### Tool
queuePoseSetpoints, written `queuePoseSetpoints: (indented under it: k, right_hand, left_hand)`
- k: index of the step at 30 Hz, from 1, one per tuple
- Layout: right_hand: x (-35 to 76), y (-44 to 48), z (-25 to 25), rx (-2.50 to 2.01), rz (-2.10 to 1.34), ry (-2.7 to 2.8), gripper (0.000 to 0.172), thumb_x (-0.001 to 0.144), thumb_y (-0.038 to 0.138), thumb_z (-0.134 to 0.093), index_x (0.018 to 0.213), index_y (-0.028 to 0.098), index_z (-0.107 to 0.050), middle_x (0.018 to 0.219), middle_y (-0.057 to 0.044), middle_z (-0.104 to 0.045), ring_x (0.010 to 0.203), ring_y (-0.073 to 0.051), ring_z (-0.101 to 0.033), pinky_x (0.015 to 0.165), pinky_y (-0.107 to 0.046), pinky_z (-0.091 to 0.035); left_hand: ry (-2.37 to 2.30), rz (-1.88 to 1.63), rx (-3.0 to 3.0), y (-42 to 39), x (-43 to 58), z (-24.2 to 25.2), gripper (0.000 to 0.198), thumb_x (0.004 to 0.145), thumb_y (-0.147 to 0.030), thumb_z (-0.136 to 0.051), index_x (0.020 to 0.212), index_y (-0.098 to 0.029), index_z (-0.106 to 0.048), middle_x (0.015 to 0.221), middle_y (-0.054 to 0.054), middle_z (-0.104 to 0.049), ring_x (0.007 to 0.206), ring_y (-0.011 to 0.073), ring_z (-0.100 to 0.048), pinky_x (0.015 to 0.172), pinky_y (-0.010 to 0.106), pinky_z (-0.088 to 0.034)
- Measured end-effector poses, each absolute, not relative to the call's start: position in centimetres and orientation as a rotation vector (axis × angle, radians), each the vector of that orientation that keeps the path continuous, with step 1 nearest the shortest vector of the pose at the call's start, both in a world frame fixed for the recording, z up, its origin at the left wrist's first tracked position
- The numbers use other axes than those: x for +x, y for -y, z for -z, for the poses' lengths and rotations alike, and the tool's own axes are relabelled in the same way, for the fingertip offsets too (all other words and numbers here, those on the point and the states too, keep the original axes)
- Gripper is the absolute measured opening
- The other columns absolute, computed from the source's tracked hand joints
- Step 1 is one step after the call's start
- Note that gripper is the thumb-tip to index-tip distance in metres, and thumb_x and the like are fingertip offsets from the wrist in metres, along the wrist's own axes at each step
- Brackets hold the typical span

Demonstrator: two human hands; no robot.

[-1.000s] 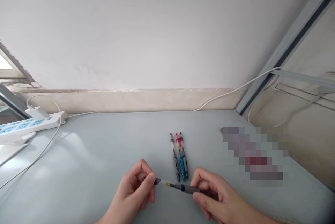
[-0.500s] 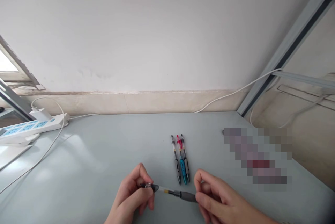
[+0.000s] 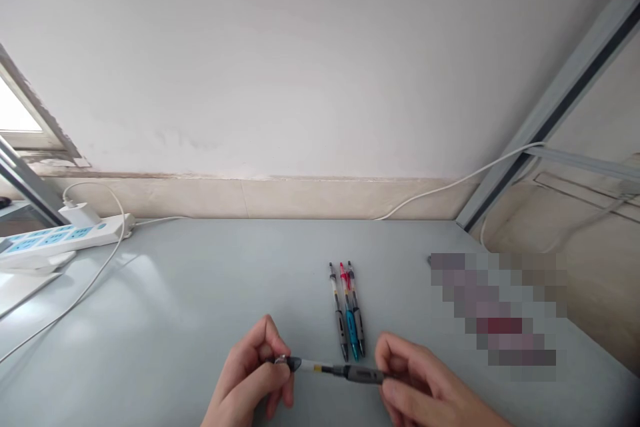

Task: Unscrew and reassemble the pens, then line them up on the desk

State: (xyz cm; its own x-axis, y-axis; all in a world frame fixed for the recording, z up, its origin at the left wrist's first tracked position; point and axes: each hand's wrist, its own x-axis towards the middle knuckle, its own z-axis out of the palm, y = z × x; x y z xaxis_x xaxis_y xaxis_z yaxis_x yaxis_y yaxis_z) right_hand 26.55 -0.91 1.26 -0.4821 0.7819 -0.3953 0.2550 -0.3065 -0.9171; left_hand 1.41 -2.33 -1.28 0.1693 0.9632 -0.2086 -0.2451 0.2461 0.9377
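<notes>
A clear-barrelled pen (image 3: 333,370) with a dark grip is held level between my two hands, just above the tabletop. My left hand (image 3: 260,374) pinches its clip end between thumb and fingers. At the tip end, my right hand (image 3: 417,380) is closed on the pen, and the fingers cover the point. Behind the held pen, three pens lie side by side on the table: one with a grey grip (image 3: 339,314), a red-topped one with a blue grip (image 3: 351,320), and another grey-gripped pen (image 3: 357,317).
A grey table (image 3: 225,267) meets a pale wall. On the left are a white power strip (image 3: 95,232) with a plugged-in charger (image 3: 80,214) and a looping white cable (image 3: 113,257). A pixelated item (image 3: 495,320) lies at the right, near a metal post (image 3: 500,170).
My right hand has shifted slightly right along the pen towards its tip, so more of the grip shows. The view has moved a little; the three lying pens stay put.
</notes>
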Motion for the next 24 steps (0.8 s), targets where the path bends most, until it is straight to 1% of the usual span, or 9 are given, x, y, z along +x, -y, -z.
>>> queuePoseSetpoints:
  k: [2, 6, 8, 11, 13, 15, 17, 20, 24]
  right_hand:
    - [26.6, 1.0, -1.3, -1.274, -1.857, 1.528, 0.049, 0.075, 0.066, -0.068, 0.080, 0.023, -0.046, 0.064, 0.008, -0.054, 0.041, -0.004, -0.038, 0.041, -0.018, -0.024]
    - [26.8, 1.2, -0.8, -1.380, -1.875, 1.520, 0.052, 0.091, 0.070, -0.042, 0.070, 0.023, -0.042, 0.057, 0.005, -0.053, 0.041, -0.006, -0.043, 0.038, -0.019, -0.021]
    - [26.8, 1.2, -0.6, -1.332, -1.847, 1.516, 0.048, 0.088, 0.068, -0.052, 0.073, 0.024, -0.041, 0.059, 0.007, -0.052, 0.041, -0.005, -0.042, 0.039, -0.018, -0.024]
    - [26.8, 1.1, -0.3, -1.262, -1.808, 1.498, 0.047, 0.080, 0.066, -0.065, 0.086, 0.024, -0.046, 0.072, 0.006, -0.058, 0.041, -0.004, -0.041, 0.039, -0.017, -0.025]
    - [26.8, 0.9, -0.1, -1.297, -1.827, 1.519, 0.050, 0.085, 0.071, -0.054, 0.084, 0.021, -0.051, 0.069, 0.004, -0.058, 0.041, -0.004, -0.043, 0.038, -0.017, -0.024]
    - [26.7, 0.7, 0.1, -1.339, -1.851, 1.538, 0.055, 0.088, 0.074, -0.044, 0.075, 0.020, -0.051, 0.060, 0.004, -0.054, 0.041, -0.006, -0.044, 0.036, -0.018, -0.023]
    - [26.7, 0.6, 0.0, -1.349, -1.839, 1.508, 0.053, 0.084, 0.073, -0.053, 0.071, 0.022, -0.048, 0.057, 0.005, -0.053, 0.040, -0.006, -0.044, 0.036, -0.018, -0.023]
    - [26.7, 0.6, -0.5, -1.337, -1.800, 1.387, 0.047, 0.073, 0.061, -0.073, 0.074, 0.023, -0.046, 0.059, 0.007, -0.056, 0.037, -0.003, -0.039, 0.038, -0.017, -0.023]
    - [27.4, 0.8, -0.7, -1.314, -1.743, 1.244, 0.038, 0.074, 0.048, -0.075, 0.073, 0.022, -0.047, 0.056, 0.009, -0.056, 0.036, -0.002, -0.034, 0.037, -0.016, -0.022]
  left_hand:
    - [-1.023, -1.056, 0.908, 2.4, 1.4, 1.3, 0.014, 0.075, -0.027, -0.065, 0.074, -0.020, -0.053, 0.051, -0.002, -0.063, 0.044, 0.0097, -0.037, 0.049, 0.024, -0.027]
    - [-1.030, -1.051, 0.904, 2.5, 1.4, 1.4, 0.015, 0.075, -0.028, -0.067, 0.074, -0.020, -0.054, 0.051, -0.001, -0.064, 0.045, 0.0105, -0.039, 0.049, 0.024, -0.028]
    - [-1.034, -1.055, 0.895, 2.5, 1.3, 1.3, 0.016, 0.075, -0.028, -0.068, 0.074, -0.020, -0.054, 0.051, -0.001, -0.064, 0.046, 0.0109, -0.040, 0.049, 0.023, -0.029]
    - [-1.038, -1.063, 0.872, 2.5, 1.4, 1.1, 0.019, 0.074, -0.030, -0.070, 0.073, -0.020, -0.054, 0.052, 0.000, -0.064, 0.045, 0.0107, -0.040, 0.049, 0.024, -0.029]
    - [-1.039, -1.062, 0.868, 2.5, 1.4, 0.9, 0.021, 0.074, -0.031, -0.071, 0.071, -0.020, -0.053, 0.052, 0.000, -0.064, 0.045, 0.0104, -0.040, 0.048, 0.024, -0.028]
    - [-1.040, -1.058, 0.868, 2.5, 1.5, 0.8, 0.022, 0.074, -0.032, -0.071, 0.071, -0.020, -0.053, 0.051, 0.000, -0.063, 0.044, 0.0101, -0.039, 0.048, 0.024, -0.027]
    - [-1.047, -1.059, 0.861, 2.5, 1.5, 0.7, 0.021, 0.074, -0.032, -0.071, 0.072, -0.020, -0.053, 0.051, -0.001, -0.062, 0.044, 0.0099, -0.038, 0.048, 0.023, -0.027]
    - [-1.061, -1.073, 0.853, 2.4, 1.3, 0.9, 0.020, 0.073, -0.031, -0.071, 0.073, -0.021, -0.054, 0.049, -0.004, -0.057, 0.045, 0.0100, -0.036, 0.047, 0.022, -0.026]
    - [-1.070, -1.105, 0.831, 2.0, 0.9, 1.3, 0.018, 0.074, -0.031, -0.069, 0.073, -0.021, -0.054, 0.046, -0.005, -0.054, 0.045, 0.0099, -0.035, 0.047, 0.022, -0.025]
